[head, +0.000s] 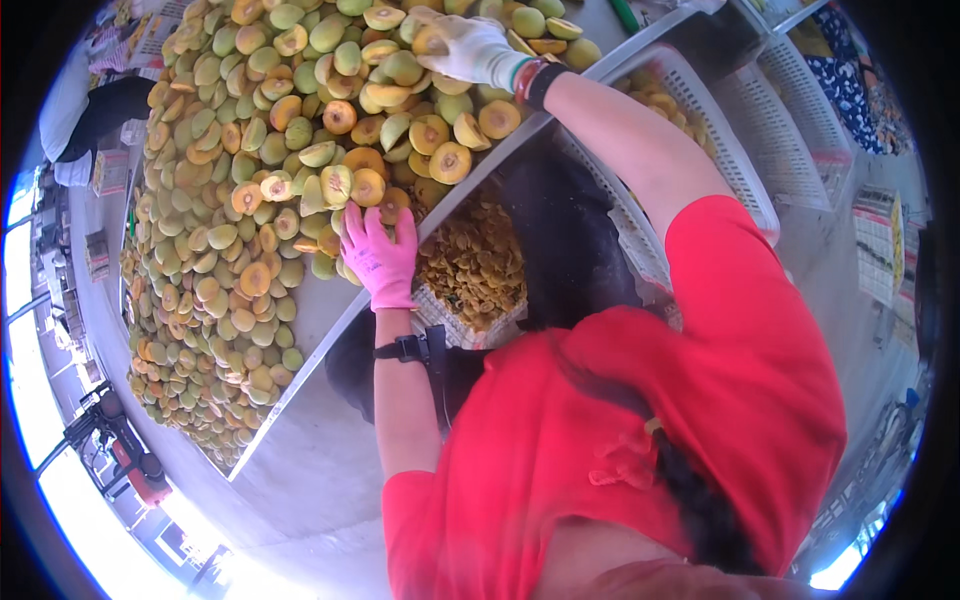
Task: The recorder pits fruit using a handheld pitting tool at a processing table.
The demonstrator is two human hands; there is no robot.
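Observation:
A large heap of halved yellow-green fruit [255, 281], many with orange cut faces, lies on a metal-edged table [322, 346]. My left hand [380, 259], in a pink glove, rests at the heap's near edge with its fingers spread against some halves; whether it grips one I cannot tell. Higher up at the right, my right hand [469, 49], in a white glove, is over the heap with its fingers around a fruit half [429, 41]. Just above my left fingertips lies a pale cut half [336, 184].
Below the table edge, a white crate [450, 322] holds brown fruit pieces [480, 262]. White perforated baskets [686, 97] stand at the right, one with fruit in it. A co-worker in dark patterned clothing [836, 97] is at the far right, another person [97, 116] at the upper left.

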